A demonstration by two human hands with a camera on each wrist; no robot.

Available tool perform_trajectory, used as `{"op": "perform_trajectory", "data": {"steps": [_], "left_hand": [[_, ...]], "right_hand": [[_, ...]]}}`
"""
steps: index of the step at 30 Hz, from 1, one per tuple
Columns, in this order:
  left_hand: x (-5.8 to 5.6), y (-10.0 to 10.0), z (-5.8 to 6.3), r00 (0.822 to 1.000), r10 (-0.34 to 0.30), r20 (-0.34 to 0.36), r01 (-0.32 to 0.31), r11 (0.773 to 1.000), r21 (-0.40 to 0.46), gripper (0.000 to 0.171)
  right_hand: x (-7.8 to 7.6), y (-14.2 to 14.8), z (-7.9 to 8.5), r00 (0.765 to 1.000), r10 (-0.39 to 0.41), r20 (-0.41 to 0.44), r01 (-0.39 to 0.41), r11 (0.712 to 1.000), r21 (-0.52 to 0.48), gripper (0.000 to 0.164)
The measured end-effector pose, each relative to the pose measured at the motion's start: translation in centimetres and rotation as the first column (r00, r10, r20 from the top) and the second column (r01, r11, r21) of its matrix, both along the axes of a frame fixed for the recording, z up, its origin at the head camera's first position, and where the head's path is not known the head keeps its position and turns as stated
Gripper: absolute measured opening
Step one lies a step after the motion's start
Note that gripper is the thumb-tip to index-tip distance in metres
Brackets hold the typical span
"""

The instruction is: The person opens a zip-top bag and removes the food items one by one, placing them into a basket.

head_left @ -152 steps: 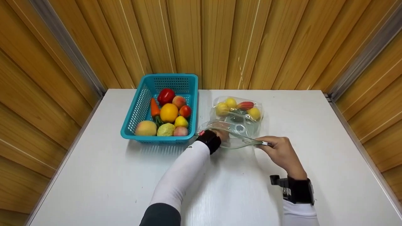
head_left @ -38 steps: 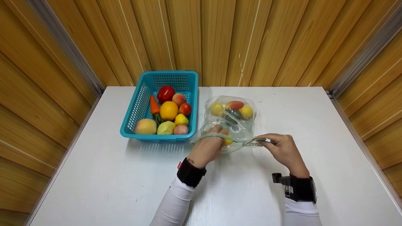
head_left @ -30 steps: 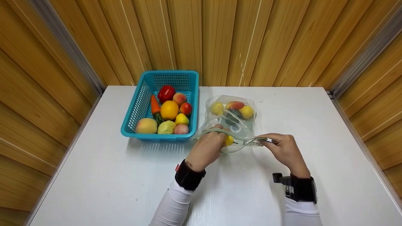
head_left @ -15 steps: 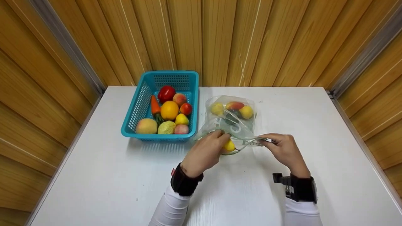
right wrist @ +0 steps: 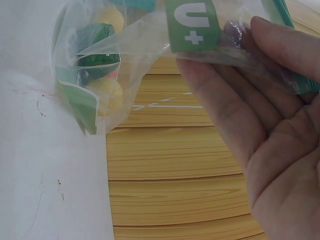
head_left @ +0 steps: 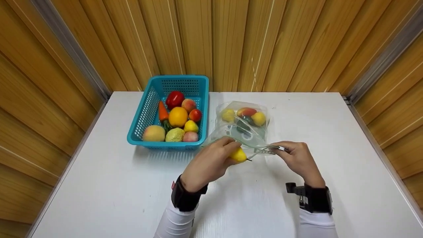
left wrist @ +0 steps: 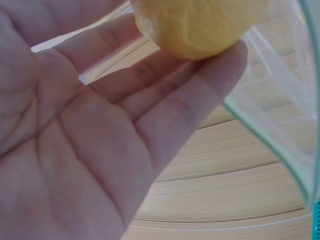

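In the head view my left hand grips a yellow pear with a dark stem, just in front of the mouth of a clear zip bag. The left wrist view shows the pear's rounded end against the fingers, the bag's green-edged mouth beside it. With thumb and fingers, my right hand pinches the right corner of that mouth. Inside the bag lie two yellow fruits, a red-and-yellow fruit and something dark green. A green printed patch on the bag faces the right wrist camera.
Left of the bag stands a blue plastic basket of produce, including a carrot, an orange and a red bell pepper. The white table meets wood-patterned walls at the back and sides.
Earlier my left hand was deep in the bag. It has since drawn back towards the front left, bringing the pear out of the mouth. My right hand keeps its hold on the corner.
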State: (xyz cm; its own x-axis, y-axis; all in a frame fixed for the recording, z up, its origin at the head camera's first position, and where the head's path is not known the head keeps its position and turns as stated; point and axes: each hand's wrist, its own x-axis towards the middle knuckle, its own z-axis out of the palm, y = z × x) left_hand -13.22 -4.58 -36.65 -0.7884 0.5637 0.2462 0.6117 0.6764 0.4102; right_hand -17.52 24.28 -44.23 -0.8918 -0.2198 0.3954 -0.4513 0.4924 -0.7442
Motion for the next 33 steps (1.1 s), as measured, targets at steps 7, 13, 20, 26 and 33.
{"op": "perform_trajectory", "data": {"steps": [7, 13, 20, 26, 33], "left_hand": [[-0.2, -1.2, 1.6, 1.0, -0.018, 0.004, 0.018, 0.998, 0.057, 0.04], [-0.5, -2.4, 3.8, 0.999, 0.03, -0.022, -0.028, 0.997, 0.074, 0.044], [-1.9, -3.4, 6.8, 0.988, 0.128, -0.085, -0.122, 0.99, 0.073, 0.042], [-3.7, -4.0, 9.4, 0.963, 0.232, -0.139, -0.227, 0.972, 0.057, 0.042], [-7.5, -4.4, 11.1, 0.946, 0.301, -0.119, -0.301, 0.953, 0.022, 0.039]], "right_hand": [[0.0, 0.0, -0.1, 1.0, -0.005, -0.013, 0.005, 1.0, 0.02, 0.018], [-0.1, 0.0, -0.1, 1.0, 0.002, -0.018, -0.002, 1.0, 0.024, 0.018], [0.0, 0.0, 0.0, 1.0, 0.0, -0.011, 0.001, 1.0, 0.018, 0.017], [0.1, 0.0, 0.0, 0.999, -0.002, -0.041, 0.004, 0.999, 0.035, 0.018], [0.0, -0.1, 0.0, 0.999, 0.004, -0.034, -0.003, 1.0, 0.022, 0.017]]}}
